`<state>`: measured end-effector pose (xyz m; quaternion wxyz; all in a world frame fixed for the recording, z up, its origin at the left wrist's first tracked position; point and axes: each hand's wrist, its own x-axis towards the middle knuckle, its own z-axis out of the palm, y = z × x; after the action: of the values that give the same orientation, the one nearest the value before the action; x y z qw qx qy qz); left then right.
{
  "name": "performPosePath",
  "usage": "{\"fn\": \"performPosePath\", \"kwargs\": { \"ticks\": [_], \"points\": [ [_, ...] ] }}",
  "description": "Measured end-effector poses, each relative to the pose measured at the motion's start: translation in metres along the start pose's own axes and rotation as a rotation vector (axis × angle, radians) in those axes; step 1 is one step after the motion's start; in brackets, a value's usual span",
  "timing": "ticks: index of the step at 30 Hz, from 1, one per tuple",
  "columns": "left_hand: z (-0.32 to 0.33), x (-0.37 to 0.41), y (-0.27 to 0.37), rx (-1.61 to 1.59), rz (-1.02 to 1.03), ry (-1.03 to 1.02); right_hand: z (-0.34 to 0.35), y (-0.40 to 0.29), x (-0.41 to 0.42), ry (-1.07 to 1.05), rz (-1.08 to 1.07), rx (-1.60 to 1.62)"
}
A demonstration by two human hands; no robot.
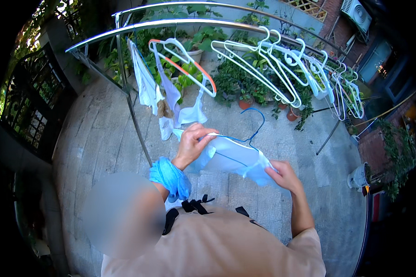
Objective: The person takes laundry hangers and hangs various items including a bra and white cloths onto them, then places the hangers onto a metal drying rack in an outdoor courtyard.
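Between my hands hangs a thin white garment (241,155) on a blue wire hanger (260,130), whose hook points up and away from me. My left hand (194,140) pinches the garment's upper edge together with the hanger's left arm. On the opposite side, my right hand (285,173) grips the garment's right shoulder. The lower part of the cloth droops towards the ground and looks blurred. A bright blue cloth (171,178) is wrapped around my left forearm near the wrist.
A metal drying rack (194,21) spans the far side. From it hang a white and orange hanger (187,69) with a pale bra (194,112), a white cloth (144,81) and several white hangers (260,65). Potted plants (246,102) stand behind, over stone paving (100,138).
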<state>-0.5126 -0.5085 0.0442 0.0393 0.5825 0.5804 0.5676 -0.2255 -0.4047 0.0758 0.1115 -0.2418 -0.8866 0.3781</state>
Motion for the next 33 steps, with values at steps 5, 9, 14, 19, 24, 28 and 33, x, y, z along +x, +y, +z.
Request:
{"fn": "performPosePath", "kwargs": {
  "ticks": [5,9,14,19,24,28,33],
  "points": [
    [0.045,0.018,0.001,-0.021,0.082,-0.052,-0.014,-0.021,-0.036,0.165,0.157,0.411],
    [0.069,0.039,-0.005,-0.114,0.055,0.031,-0.027,-0.035,-0.035,0.355,0.103,0.213],
    [0.069,0.072,-0.022,-0.690,-0.494,-0.102,-0.044,-0.034,0.008,0.332,0.056,-0.034],
    [0.055,0.063,-0.030,-0.775,-0.516,-0.235,-0.071,-0.034,0.086,0.360,-0.173,-0.015],
    [0.051,0.054,-0.034,-0.734,-0.519,-0.372,-0.084,-0.061,0.181,0.525,-0.325,-0.222],
    [0.055,0.047,-0.027,-0.747,-0.535,-0.428,-0.076,-0.049,0.251,0.607,-0.271,-0.316],
    [0.064,0.040,-0.031,-0.767,-0.527,-0.396,-0.041,-0.025,0.250,0.476,-0.195,-0.451]
  ]
}}
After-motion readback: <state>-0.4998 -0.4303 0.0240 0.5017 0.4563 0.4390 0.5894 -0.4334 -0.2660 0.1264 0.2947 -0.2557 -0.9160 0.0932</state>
